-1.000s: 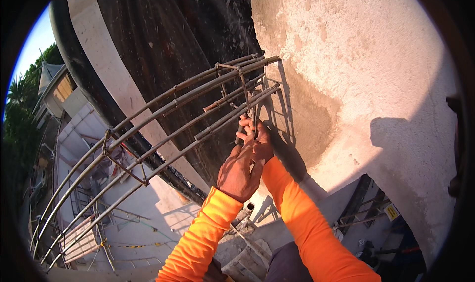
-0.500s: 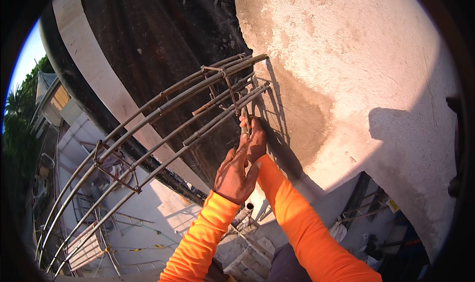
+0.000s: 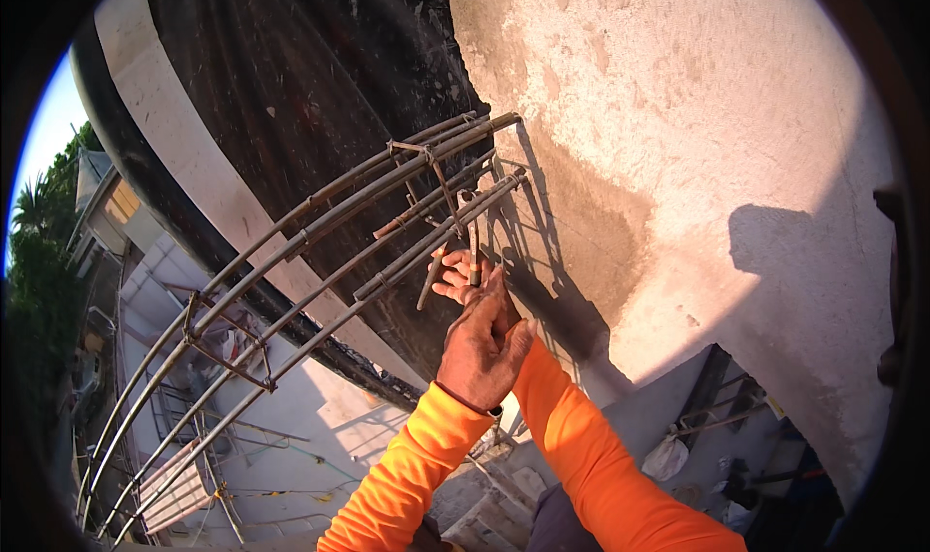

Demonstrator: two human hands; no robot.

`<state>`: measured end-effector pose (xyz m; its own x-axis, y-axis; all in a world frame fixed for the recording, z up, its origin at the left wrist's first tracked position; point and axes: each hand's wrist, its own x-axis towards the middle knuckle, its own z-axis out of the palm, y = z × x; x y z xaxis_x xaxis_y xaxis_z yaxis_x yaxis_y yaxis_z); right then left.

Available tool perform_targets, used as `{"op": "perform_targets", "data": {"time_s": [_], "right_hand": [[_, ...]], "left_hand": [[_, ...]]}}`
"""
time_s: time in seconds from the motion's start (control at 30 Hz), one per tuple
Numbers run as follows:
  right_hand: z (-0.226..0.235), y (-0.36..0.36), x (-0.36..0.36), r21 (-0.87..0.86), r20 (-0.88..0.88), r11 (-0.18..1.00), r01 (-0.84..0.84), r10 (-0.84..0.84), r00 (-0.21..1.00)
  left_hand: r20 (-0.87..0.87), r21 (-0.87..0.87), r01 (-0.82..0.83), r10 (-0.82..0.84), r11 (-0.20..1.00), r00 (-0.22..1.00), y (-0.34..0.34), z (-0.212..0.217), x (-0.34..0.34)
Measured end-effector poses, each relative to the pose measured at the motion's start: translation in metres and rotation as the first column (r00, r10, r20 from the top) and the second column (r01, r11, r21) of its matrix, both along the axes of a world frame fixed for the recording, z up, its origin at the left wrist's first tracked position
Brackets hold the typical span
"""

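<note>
**Pincers steep across the lower bars, right hand nearest**

I've got the pincers (image 3: 474, 249) just beyond my right hand (image 3: 452, 277), under the cage's wall end. Cage (image 3: 383, 279) slopes up to the right, toward the wall (image 3: 572, 223); the pincers' long axis cuts steeply across it, head up at the lower bars. Touching or just short: can't tell. Legs look spread.

Right hand: fingers curled around the legs, palm mostly hidden; forearm angles in from lower right. Left hand (image 3: 480, 353) is lower and nearer me, back up, thumb out to the right, overlapping the right hand's base. Its fingertips are hidden, so can't say whether they're pinching anything. Forearms converge into a narrow V.
</note>
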<state>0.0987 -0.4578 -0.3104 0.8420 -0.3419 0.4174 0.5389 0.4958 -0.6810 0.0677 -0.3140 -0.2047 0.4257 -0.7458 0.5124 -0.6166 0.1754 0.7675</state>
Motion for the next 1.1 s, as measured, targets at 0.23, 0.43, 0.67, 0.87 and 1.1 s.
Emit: {"op": "perform_targets", "data": {"time_s": [0.23, 0.43, 0.67, 0.87, 1.1], "right_hand": [[0.014, -0.016, -0.009, 0.147, 0.065, 0.884, -0.443, 0.439, 0.896], [0.011, -0.035, -0.012, -0.232, 0.088, 0.956, -0.179, 0.204, 0.975], [0.018, -0.027, -0.014, -0.253, -0.015, 0.913, 0.320, -0.334, 0.942], [0.018, -0.013, -0.009, -0.271, -0.036, 0.831, 0.485, -0.512, 0.858], [0.033, -0.016, -0.021, 0.189, -0.415, 0.925, 0.328, -0.227, 0.881]], "left_hand": [[-0.249, 0.078, -0.003, 0.022, 0.997, 0.968, 0.004, 0.012, -0.012], [-0.252, 0.136, 0.009, 0.026, 0.991, 0.967, -0.002, 0.005, -0.010], [-0.174, 0.120, -0.053, 0.073, 0.991, 0.982, -0.006, -0.012, -0.004], [-0.073, 0.217, -0.106, 0.124, 0.970, 0.990, -0.011, -0.018, 0.001], [-0.130, 0.227, -0.101, 0.133, 0.969, 0.982, 0.000, -0.010, 0.003]]}}
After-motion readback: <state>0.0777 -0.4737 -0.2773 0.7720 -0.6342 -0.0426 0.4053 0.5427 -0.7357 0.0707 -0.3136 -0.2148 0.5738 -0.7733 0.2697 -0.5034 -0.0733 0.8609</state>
